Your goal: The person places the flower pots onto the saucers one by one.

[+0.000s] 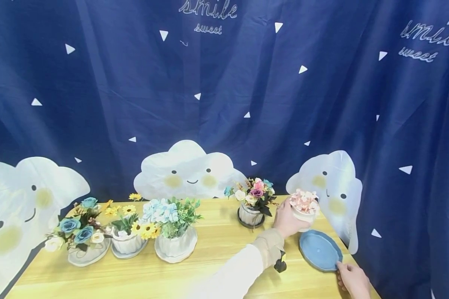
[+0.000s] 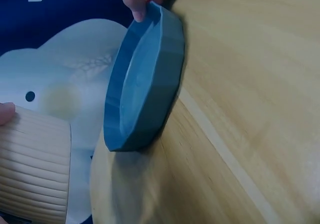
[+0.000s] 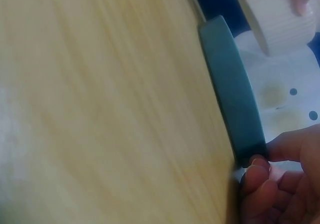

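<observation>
My left hand (image 1: pixel 289 220) grips a white ribbed flowerpot (image 2: pixel 35 164) from its left side. Pink flowers (image 1: pixel 304 201) fill the top of this pot, which is held up off the table, just beyond a blue saucer (image 1: pixel 320 250). At the saucer's near right rim, my right hand (image 1: pixel 353 280) pinches the edge between thumb and fingers. The saucer is shallow with a faceted wall, and nothing lies in it. In the right wrist view, the thumb and curled fingers (image 3: pixel 260 181) meet at the saucer's end. Only fingertips of my left hand show in the left wrist view.
Left on the wooden table (image 1: pixel 217 249) stand a pot with blue roses (image 1: pixel 84 251), a pot with yellow daisies (image 1: pixel 127 243) and a pot with pale blue flowers (image 1: pixel 176 245), all on saucers. A mixed-flower pot (image 1: pixel 250 216) sits on a dark saucer. A blue curtain (image 1: pixel 224 83) hangs behind.
</observation>
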Action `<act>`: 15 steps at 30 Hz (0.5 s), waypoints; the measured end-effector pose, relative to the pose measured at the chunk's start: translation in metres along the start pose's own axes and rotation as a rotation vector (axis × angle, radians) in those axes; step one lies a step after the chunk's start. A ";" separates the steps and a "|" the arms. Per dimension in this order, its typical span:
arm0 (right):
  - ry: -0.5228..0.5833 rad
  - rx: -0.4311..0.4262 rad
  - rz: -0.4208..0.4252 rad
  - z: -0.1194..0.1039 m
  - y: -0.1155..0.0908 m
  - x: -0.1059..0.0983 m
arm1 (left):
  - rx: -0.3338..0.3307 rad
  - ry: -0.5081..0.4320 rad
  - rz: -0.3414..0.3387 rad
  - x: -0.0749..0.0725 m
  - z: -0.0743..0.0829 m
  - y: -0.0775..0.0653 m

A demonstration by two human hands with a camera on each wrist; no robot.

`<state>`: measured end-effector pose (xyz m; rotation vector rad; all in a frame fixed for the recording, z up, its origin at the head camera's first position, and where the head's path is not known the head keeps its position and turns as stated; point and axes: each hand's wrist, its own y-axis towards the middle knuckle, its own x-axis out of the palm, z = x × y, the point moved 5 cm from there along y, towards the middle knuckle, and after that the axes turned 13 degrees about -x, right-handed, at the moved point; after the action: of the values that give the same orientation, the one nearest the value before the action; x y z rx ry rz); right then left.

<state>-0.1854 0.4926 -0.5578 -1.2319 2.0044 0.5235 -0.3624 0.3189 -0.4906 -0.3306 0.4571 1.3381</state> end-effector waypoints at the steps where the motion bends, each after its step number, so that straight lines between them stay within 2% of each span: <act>1: -0.003 0.000 -0.002 0.000 0.000 0.000 | 0.006 -0.001 -0.002 -0.001 0.001 -0.001; 15: -0.014 -0.006 -0.011 0.004 0.004 0.002 | 0.036 -0.033 -0.054 0.003 0.008 -0.021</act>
<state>-0.1876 0.4961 -0.5623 -1.2390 1.9843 0.5320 -0.3402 0.3212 -0.4859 -0.2887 0.4416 1.2795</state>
